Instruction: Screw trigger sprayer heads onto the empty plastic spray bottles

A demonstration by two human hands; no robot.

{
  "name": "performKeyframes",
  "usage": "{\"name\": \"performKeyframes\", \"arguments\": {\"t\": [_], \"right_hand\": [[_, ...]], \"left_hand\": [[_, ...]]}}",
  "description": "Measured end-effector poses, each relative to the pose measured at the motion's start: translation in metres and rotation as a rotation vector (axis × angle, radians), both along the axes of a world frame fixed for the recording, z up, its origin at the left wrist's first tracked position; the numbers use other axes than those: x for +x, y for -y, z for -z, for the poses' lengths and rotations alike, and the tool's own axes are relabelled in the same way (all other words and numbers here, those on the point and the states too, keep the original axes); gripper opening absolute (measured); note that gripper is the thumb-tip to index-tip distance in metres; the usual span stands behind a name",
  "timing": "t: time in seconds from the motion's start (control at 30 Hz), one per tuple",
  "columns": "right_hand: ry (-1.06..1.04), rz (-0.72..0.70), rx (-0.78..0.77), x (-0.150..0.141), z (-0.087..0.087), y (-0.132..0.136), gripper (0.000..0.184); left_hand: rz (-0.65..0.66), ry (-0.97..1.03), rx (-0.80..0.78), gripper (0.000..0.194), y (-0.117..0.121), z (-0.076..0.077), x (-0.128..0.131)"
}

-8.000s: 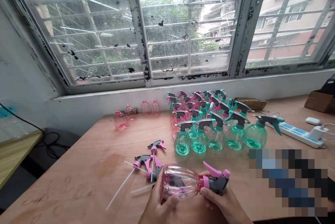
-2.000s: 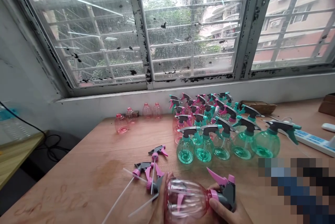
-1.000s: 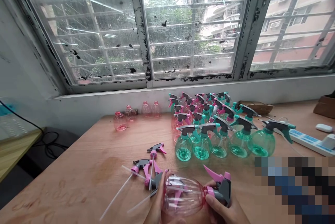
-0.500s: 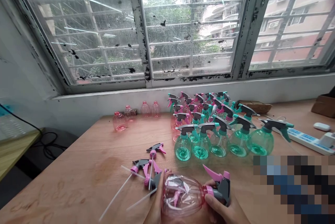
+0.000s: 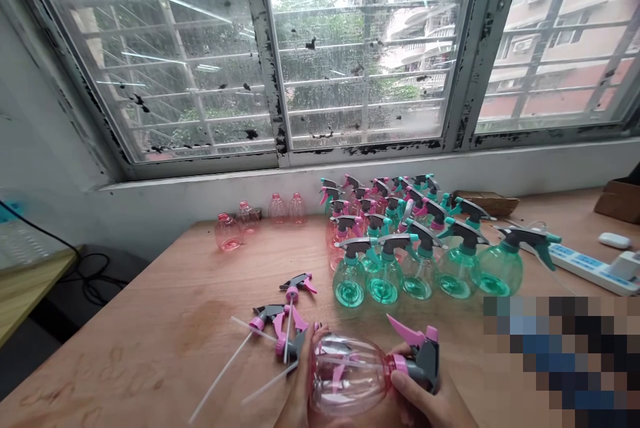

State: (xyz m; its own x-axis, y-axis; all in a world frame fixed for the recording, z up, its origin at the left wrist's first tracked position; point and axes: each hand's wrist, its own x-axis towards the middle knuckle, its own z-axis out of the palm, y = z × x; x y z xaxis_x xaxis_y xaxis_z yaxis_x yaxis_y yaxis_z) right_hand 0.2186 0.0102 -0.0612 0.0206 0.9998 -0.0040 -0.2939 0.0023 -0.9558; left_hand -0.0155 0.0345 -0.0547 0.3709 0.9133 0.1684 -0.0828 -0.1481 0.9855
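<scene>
A clear pink spray bottle [image 5: 350, 378] lies on its side between my hands, its base to the left and its neck to the right. My left hand [image 5: 303, 375] is wrapped round the base end. On the neck sits a pink and black trigger head [image 5: 423, 361], and my right hand [image 5: 425, 391] grips it at the pink collar, thumb on the near side. Just left of my left hand lie several loose trigger heads [image 5: 270, 315] with thin clear dip tubes; one more trigger head [image 5: 296, 285] rests slightly farther back.
Green spray bottles [image 5: 385, 281] stand in rows with pink ones behind them. Several pink bottles without heads [image 5: 230, 233] stand along the back left. At the right are a white power strip [image 5: 585, 268], a white case [image 5: 615, 240] and a brown box [image 5: 620, 201]. A blurred-out patch covers the lower right.
The pink bottle has turned slightly about its long axis, so its highlights differ. Both hands keep nearly the same place and hold.
</scene>
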Motion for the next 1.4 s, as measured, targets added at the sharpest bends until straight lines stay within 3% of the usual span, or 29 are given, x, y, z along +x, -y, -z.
{"name": "performKeyframes", "arguments": {"t": [0.1,0.63,0.8,1.1,1.4], "right_hand": [[-0.012,0.01,-0.011,0.0,-0.005,0.001,0.052],[-0.024,-0.012,0.002,-0.002,-0.011,0.003,0.053],[0.012,0.002,0.01,-0.002,-0.009,0.003,0.054],[-0.023,-0.007,0.0,-0.003,-0.02,0.005,0.052],[-0.018,-0.007,0.006,0.0,-0.017,0.006,0.053]], "left_hand": [[0.011,-0.004,0.056,0.125,0.008,0.001,-0.005],[-0.056,-0.083,0.029,0.098,0.019,-0.007,-0.005],[-0.009,-0.017,0.041,0.122,0.018,-0.007,-0.006],[0.05,0.15,-0.144,0.113,0.021,-0.018,0.002],[0.023,0.126,-0.1,0.111,0.02,-0.011,0.001]]}}
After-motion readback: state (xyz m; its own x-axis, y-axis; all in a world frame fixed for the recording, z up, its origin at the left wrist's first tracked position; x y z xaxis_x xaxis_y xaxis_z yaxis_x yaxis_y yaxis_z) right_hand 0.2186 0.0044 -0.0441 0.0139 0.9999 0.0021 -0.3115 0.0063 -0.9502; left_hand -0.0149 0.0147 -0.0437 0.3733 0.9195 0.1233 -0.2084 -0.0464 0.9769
